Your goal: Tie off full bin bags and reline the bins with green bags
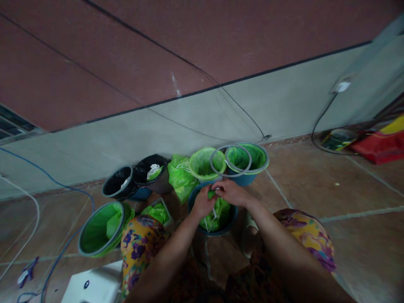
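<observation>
Both hands meet over a dark blue bucket (235, 216) between my knees. Inside it lies a bright green plastic bag (222, 214) with white drawstrings (215, 213) hanging loose. My left hand (203, 203) is closed around a gathered green part of the bag. Against it, my right hand (232, 192) pinches at the same spot, its fingertips bent together over the green plastic. Just behind the hands stand a pale-rimmed bin (206, 162) and a blue bin (264, 159), both lined in green. Loose grey rings (249, 162) rest across their tops.
A tied green bag (181, 176) and black-lined bins (118, 183) line the wall. At left are a green-lined bin (101, 229), a small square bin (170, 219), a white box (94, 286) and a blue cable (63, 183). A red bag (383, 145) lies far right.
</observation>
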`<state>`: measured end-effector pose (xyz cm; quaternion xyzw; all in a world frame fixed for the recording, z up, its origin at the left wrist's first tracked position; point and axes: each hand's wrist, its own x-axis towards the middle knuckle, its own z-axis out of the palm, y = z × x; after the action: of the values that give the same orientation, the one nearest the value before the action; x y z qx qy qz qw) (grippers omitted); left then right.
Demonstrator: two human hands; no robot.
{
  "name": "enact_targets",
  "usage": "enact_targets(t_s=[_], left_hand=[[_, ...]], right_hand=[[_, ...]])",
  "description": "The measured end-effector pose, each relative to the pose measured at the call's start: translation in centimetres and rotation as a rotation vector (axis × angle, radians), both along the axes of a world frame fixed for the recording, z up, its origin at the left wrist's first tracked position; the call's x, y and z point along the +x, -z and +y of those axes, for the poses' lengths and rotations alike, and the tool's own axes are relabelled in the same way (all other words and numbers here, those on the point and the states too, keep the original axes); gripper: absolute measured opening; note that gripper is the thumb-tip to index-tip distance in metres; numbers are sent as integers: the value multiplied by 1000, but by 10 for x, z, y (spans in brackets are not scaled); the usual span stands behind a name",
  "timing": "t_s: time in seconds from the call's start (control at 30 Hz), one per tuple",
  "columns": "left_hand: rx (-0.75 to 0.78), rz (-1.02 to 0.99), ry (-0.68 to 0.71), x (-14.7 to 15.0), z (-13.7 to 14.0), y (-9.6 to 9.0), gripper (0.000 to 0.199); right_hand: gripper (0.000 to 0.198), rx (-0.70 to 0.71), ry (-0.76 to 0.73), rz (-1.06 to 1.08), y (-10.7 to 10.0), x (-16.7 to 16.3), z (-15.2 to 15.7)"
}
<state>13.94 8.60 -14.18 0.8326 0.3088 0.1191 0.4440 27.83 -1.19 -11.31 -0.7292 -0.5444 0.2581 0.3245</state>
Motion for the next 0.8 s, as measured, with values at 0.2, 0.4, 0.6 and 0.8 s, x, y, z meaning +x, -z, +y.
enact_targets(t_s=[0.2,0.4,0.6,0.8], left_hand=[[-154,-34,77,25,-12,50,32],[-107,160,-2,22,-22,73,18],[-55,358,11,-5,-15,79,24],[-57,243,-29,-24,0,59,23]], right_hand=[[26,64,85,136,9,7,3],[21,153,171,536,11,6,11],[17,344,475,764,23,11,22],[23,216,553,362,24,23,12]])
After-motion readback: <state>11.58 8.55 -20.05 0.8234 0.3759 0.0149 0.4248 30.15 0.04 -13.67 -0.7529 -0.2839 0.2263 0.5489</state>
